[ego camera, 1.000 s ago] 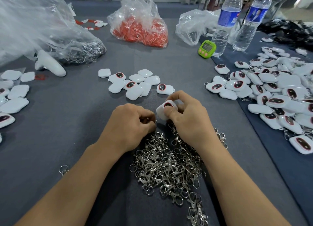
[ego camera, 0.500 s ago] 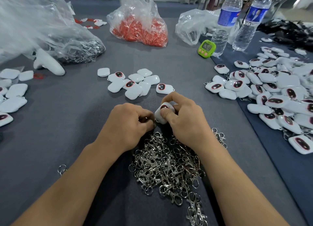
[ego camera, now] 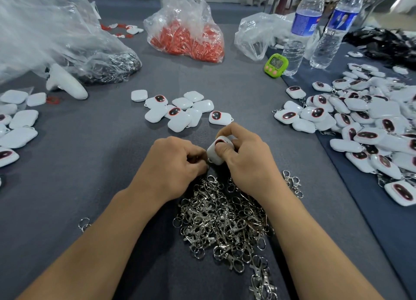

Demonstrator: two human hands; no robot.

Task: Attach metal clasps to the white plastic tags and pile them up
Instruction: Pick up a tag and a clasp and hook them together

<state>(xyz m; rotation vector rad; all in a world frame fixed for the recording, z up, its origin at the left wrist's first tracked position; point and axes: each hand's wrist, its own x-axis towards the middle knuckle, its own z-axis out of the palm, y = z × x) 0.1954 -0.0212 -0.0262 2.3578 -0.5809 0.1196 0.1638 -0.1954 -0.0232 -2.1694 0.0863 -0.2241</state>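
White tag (ego camera: 217, 152) tipped slightly leftward since earlier, gripped by right hand (ego camera: 245, 162) just above clasp heap (ego camera: 225, 218), corner presented to left hand (ego camera: 171, 162), which pinches a mostly hidden clasp (ego camera: 196, 159), probably for threading its ring.

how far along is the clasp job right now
Done: a big pile of tags on the right, some with clasps showing. In hand: the right hand holds one tag while the left hand pinches a clasp, mostly hidden, at its corner. Left: the loose tags ahead and a full heap of clasps.
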